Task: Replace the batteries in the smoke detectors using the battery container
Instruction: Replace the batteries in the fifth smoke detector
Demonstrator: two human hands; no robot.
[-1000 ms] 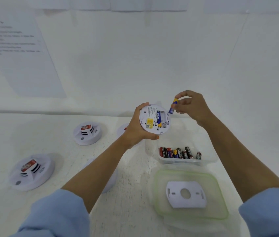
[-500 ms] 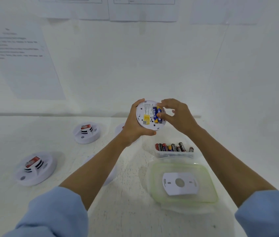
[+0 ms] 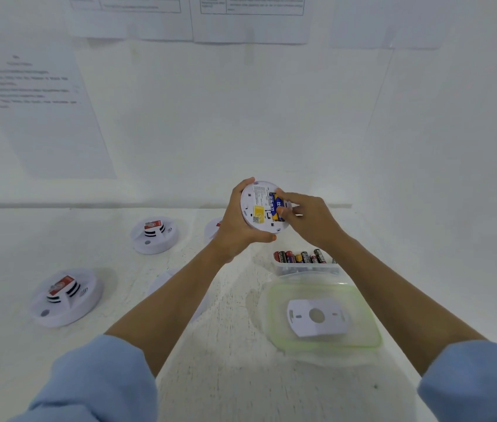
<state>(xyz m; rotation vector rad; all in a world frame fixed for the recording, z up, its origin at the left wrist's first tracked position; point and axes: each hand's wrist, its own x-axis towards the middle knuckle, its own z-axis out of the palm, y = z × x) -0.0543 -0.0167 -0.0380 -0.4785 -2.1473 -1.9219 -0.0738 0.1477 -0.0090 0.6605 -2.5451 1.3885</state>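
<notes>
On the white table the container sits by its lid; above it the left hand grips a detector, right hand pinching the blue battery in its back

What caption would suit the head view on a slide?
Left hand holds an upturned smoke detector while the right hand pinches a blue battery into its compartment.

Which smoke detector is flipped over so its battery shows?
The smoke detector held in the left hand: its flat back faces the camera, blue battery showing. The two detectors plainly visible on the table show red-labelled tops.
</notes>
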